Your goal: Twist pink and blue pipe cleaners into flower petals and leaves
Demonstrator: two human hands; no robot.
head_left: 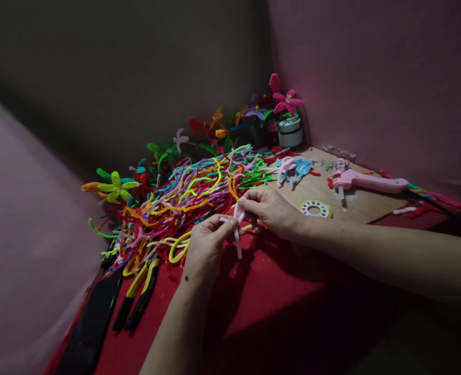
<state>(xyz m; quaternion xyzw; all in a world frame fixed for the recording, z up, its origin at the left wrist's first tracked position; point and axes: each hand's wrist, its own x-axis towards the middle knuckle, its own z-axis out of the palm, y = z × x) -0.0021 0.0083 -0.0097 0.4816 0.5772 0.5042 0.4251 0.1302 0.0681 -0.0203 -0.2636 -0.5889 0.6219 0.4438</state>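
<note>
Between my two hands is a light pink pipe cleaner (238,245), bent into a small loop at its top, with one end hanging down. My left hand (209,240) pinches it low, thumb against fingers. From the right, my right hand (271,211) grips the looped part with thumb and fingertips. Just beyond the hands lies a large heap of pipe cleaners (191,182) in many colours. Some fingertips of both hands are hidden behind the pink piece.
Pliers (139,297) with yellow and black handles and a black flat object (92,317) lie at left. A pink glue gun (371,179) and a tape roll (315,209) rest on a wooden board (355,205). Pipe-cleaner flowers (115,186) and a pale container (290,133) stand by the walls.
</note>
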